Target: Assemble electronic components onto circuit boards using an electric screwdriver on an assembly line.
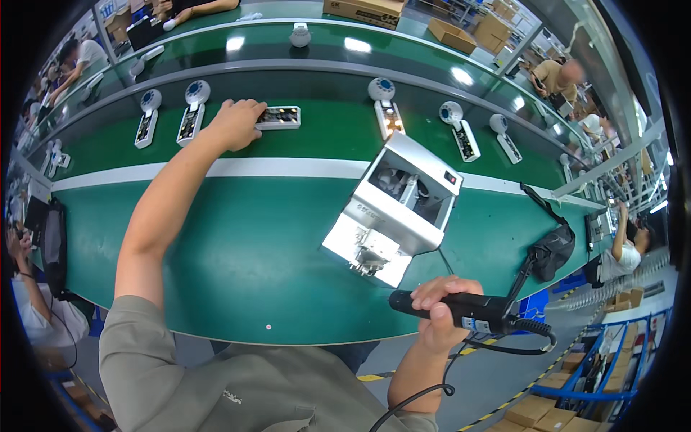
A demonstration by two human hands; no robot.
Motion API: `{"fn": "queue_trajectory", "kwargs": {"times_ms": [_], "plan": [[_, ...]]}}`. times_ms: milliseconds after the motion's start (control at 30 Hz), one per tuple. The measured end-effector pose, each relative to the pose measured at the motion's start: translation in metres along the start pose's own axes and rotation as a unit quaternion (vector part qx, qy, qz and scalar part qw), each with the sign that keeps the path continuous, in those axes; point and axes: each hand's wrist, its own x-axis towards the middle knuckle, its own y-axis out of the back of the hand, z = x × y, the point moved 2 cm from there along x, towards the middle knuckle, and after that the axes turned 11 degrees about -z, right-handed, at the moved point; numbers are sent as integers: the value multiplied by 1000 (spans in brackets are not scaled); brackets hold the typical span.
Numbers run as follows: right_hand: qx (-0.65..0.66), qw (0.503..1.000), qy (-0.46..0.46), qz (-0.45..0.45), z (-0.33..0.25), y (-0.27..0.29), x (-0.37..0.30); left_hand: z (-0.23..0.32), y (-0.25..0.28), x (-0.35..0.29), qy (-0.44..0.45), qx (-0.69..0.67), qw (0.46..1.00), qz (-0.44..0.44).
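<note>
Reaching out to the belt, my left hand (234, 124) has its fingers closed over the left end of a white device (289, 117). Its long open housing shows dark parts inside; whatever is under my hand is hidden. My right hand (440, 306) wraps around a black electric screwdriver (489, 315), held over the front edge of the bench with its tip end pointing left. A black cable loops from the screwdriver's right end. Between both hands stands a silver box-shaped machine (403, 209) with an open top and a small metal mechanism at its front.
More white devices with round heads, such as one at left (193, 111) and one at right (461, 133), lie along the green belt (331, 122). A black bag (553, 252) rests on the bench (245, 259) at right. Co-workers sit on both sides and beyond.
</note>
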Motion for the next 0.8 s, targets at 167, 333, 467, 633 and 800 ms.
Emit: {"fn": "queue_trajectory", "kwargs": {"times_ms": [167, 333, 467, 633, 800], "plan": [[-11, 1000, 0, 18, 6, 13, -5, 89, 32, 31, -131, -47, 971, 197], [-13, 1000, 5, 2, 6, -1, -6, 164, 13, 101, -225, 23, 903, 364], [-16, 1000, 6, -7, 3, -8, -4, 164, -8, 134, -291, 105, 860, 405], [-13, 1000, 24, 12, 5, -2, -16, 153, 15, 108, -254, 131, 913, 292], [-3, 1000, 27, 2, 8, 5, -13, 110, 35, -6, -178, 178, 959, 133]]}}
